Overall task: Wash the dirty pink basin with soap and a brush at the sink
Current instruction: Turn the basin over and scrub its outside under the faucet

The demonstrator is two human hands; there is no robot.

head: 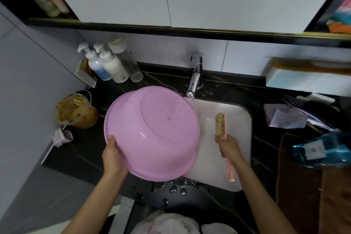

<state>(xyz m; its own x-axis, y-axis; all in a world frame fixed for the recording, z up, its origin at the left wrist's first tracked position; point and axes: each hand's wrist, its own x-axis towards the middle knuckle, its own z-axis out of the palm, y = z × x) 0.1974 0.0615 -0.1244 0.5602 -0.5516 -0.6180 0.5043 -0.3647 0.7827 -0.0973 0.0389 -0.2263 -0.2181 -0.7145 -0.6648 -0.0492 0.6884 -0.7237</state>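
The pink basin (152, 133) was held tilted bottom-up over the left edge of the sink (241, 118), its underside facing the camera. The left hand (114, 156) gripped the near rim, thumb on the outside and fingers hidden beneath. The right hand (228, 146) was wrapped round the pink handle of the brush (221, 124), which pointed away over the sink bowl, apart from the basin. The tap (195, 78) appeared to be running just beside the basin's far wall. The chief risk lay in that one-handed grip on a wet rim: soapy plastic would likely be slippery, and a firm brush stroke on the base could twist the basin free. It might then drop into the sink or swing left toward the open tub (76, 110) and pump bottles (106, 66) on the worktop (79, 154). Part of the basin overhung the worktop, where droplets (176, 188) lay, so runoff could spread toward the front edge. A small brown mark (169, 118) on the base could be missed if scrubbing kept to the rim.
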